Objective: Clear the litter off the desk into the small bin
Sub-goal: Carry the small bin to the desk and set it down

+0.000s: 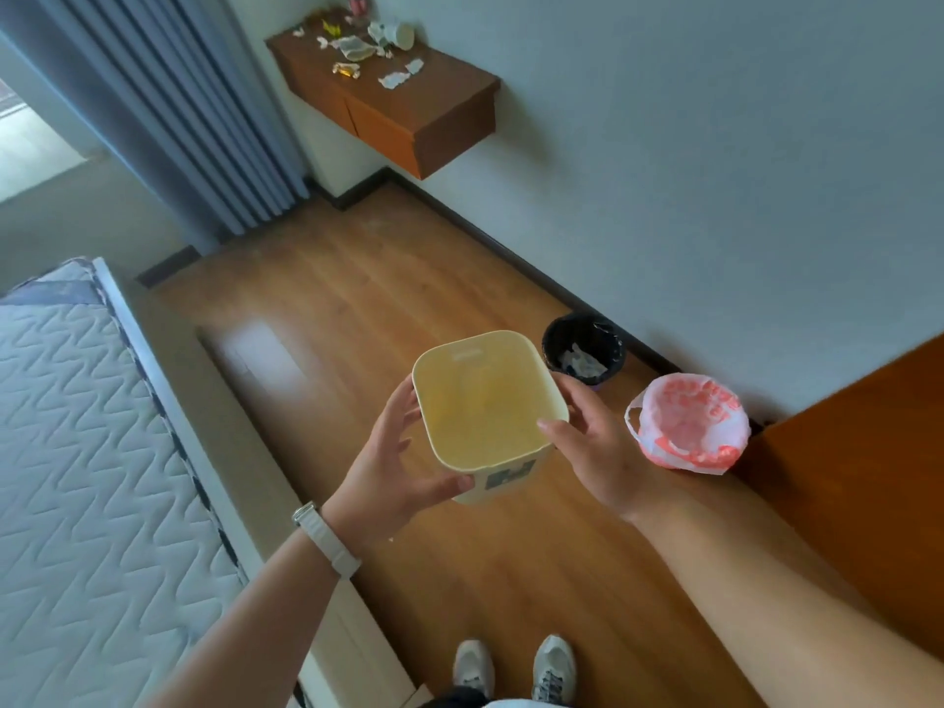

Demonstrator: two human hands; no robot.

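I hold a small pale yellow bin [485, 406] upright in front of me, above the wooden floor, its inside empty. My left hand [393, 467] grips its left side and near corner. My right hand [592, 442] grips its right side, thumb over the rim. Far ahead, a brown wall-mounted desk [439, 99] carries scattered litter [357, 46]: crumpled white paper, a paper cup [398, 33], a gold wrapper [346, 70] and torn scraps [396, 79].
A black-lined bin [585, 350] with white paper inside stands on the floor by the wall. Beside it is a bin lined with a pink-and-white plastic bag [689, 426]. A mattress [76, 452] fills the left; a brown cabinet [858, 452] is at right. Grey curtains [179, 104] hang at the back left.
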